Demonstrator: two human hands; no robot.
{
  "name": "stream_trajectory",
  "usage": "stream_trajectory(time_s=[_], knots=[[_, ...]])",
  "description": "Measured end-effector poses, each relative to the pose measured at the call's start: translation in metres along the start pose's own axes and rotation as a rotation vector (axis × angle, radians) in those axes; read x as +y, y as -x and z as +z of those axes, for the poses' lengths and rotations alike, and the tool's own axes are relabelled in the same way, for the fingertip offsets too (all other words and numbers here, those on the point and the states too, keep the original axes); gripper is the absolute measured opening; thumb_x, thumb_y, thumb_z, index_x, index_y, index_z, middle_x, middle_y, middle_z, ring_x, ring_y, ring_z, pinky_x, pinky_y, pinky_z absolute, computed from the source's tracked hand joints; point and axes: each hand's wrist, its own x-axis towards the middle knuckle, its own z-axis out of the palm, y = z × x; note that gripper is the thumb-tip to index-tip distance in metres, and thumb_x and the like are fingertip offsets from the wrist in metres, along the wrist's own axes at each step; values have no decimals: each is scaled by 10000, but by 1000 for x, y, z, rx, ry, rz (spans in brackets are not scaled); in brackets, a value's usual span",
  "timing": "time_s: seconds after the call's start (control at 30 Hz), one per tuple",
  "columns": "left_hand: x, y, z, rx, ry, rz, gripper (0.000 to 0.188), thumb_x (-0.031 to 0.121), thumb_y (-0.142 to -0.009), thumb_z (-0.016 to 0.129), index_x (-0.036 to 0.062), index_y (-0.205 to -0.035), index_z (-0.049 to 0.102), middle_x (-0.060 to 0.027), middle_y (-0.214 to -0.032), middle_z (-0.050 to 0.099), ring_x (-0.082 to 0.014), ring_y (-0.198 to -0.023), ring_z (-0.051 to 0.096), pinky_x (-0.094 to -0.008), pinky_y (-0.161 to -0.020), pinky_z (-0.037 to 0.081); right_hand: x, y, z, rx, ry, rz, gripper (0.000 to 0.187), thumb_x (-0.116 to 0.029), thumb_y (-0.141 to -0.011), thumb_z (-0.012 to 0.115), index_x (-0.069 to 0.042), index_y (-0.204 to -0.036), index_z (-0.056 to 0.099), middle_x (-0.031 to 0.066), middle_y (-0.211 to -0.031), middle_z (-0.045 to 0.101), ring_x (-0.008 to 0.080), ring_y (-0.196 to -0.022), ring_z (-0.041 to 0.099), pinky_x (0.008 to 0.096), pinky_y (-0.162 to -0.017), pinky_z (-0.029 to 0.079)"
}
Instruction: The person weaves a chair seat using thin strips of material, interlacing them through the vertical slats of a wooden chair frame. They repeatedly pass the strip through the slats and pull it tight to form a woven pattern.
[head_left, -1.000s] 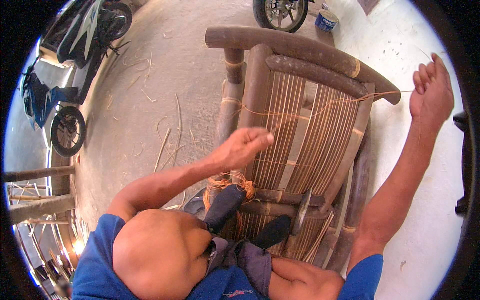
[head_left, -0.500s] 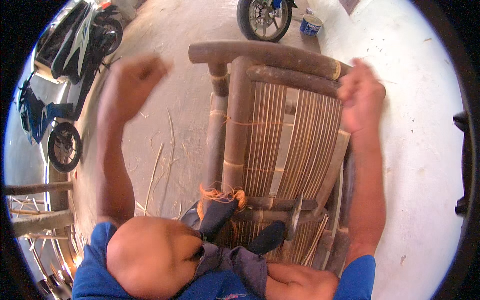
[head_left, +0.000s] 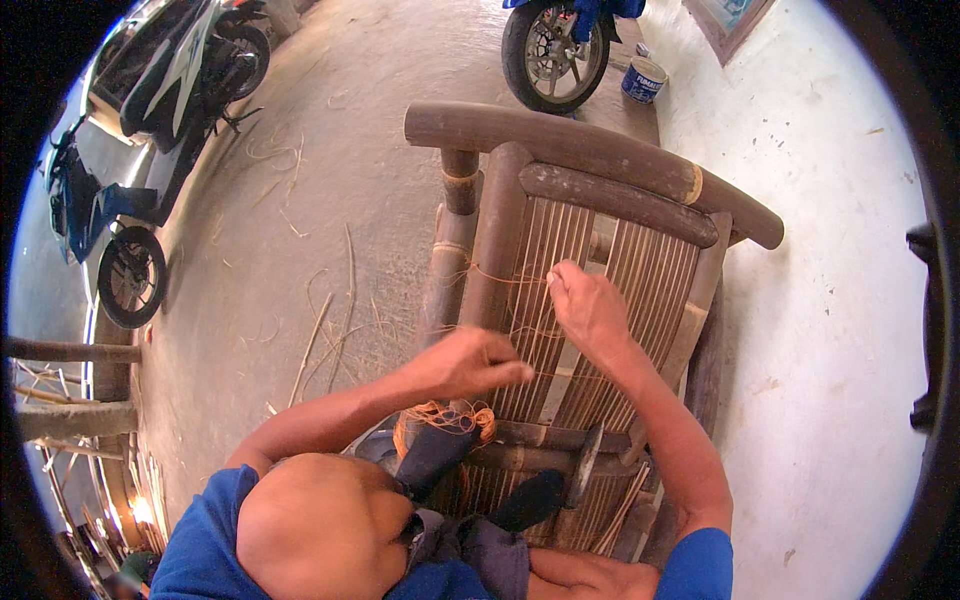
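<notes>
A dark wooden chair frame (head_left: 590, 150) with a slatted bamboo panel (head_left: 640, 290) lies in front of me. Thin orange string (head_left: 505, 279) runs across the slats. My left hand (head_left: 470, 362) is over the panel's left side, fingers pinched together on the string. My right hand (head_left: 588, 308) rests on the slats near the middle, fingertips closed on the same string. A bundle of orange string (head_left: 440, 422) sits on my knee, just below the left hand.
Concrete floor with scattered bamboo strips (head_left: 325, 330) lies to the left. A parked scooter (head_left: 150, 130) stands at far left, a motorbike wheel (head_left: 550, 55) and a small paint bucket (head_left: 643, 80) at the top. A white wall (head_left: 830, 330) runs along the right.
Both hands came down from a wide, raised spread and now meet over the slatted panel. The string that was pulled out taut now lies across the slats.
</notes>
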Motion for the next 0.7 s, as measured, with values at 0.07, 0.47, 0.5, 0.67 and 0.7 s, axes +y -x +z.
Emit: stream_trajectory(time_s=[0.07, 0.47, 0.5, 0.67, 0.7], knots=[[5, 0, 12, -157, 217, -54, 531, 492, -1023, 625, -6, -853, 698, -125, -808, 685, -204, -702, 626, -433, -642, 476, 3, 2, 3, 16, -17, -11, 337, -310, -1061, 554, 8, -1039, 663, 175, -691, 602, 262, -628, 610, 414, -629, 480], [12, -37, 27, 355, 1131, -292, 517, 484, -1103, 474, 28, -1238, 680, -65, -1113, 666, -138, -988, 604, -326, -839, 528, -21, 46, 5, 162, -65, -230, 208, -157, -1038, 586, 40, -1062, 650, 215, -892, 676, 372, -820, 708, 457, -718, 547], [13, -38, 25, 386, 1181, -275, 518, 479, -1104, 472, 32, -1268, 676, -64, -1144, 657, -141, -1022, 596, -331, -862, 525, -21, 52, 5, 164, -80, -240, 210, -160, -1039, 586, 39, -1060, 651, 214, -896, 678, 372, -814, 705, 456, -716, 545], [4, -34, 20, 357, 1092, -251, 432, 391, -1112, 478, 44, -1292, 662, -53, -1172, 654, -148, -1062, 591, -342, -915, 518, -21, 85, -2, 66, -191, -110, 229, -225, -1035, 609, -3, -1033, 663, 202, -920, 699, 409, -790, 698, 476, -701, 554], [2, -34, 22, 333, 1115, -243, 413, 376, -1113, 477, 47, -1277, 666, -53, -1164, 660, -150, -1056, 596, -349, -920, 520, -20, 92, -3, 24, -240, -33, 247, -234, -1040, 604, 6, -1023, 661, 203, -883, 689, 392, -768, 692, 463, -689, 542]])
